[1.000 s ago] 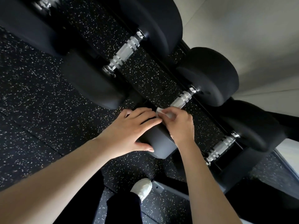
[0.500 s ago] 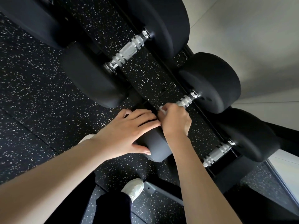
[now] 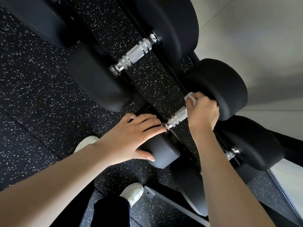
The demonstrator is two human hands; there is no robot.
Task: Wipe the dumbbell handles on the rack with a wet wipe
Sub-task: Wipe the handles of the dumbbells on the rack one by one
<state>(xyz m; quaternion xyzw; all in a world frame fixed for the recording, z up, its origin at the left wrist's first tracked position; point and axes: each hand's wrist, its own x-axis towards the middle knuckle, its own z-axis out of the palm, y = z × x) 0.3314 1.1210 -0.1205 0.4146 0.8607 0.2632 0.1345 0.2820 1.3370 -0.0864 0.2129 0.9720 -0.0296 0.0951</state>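
Observation:
Black dumbbells lie on a rack, each with a knurled chrome handle. My right hand (image 3: 202,113) grips the far end of the middle dumbbell's handle (image 3: 176,118), wrapped round it with a white wet wipe (image 3: 190,97) that sticks out above the fingers. My left hand (image 3: 131,136) rests with straight fingers on the near black head (image 3: 161,153) of the same dumbbell, thumb down its side. The far head (image 3: 226,86) sits just beyond my right hand. Another dumbbell's chrome handle (image 3: 135,54) is bare further up the rack.
A third dumbbell (image 3: 255,145) lies to the right, its handle mostly hidden by my right arm. Speckled black rubber flooring (image 3: 32,95) spreads left. My white shoes (image 3: 132,193) stand below by the rack's grey frame (image 3: 172,203). A pale wall (image 3: 254,38) is behind.
My right hand slid with the wipe along the handle from the near end to the far end, uncovering the near knurled part. My left hand stayed on the near head.

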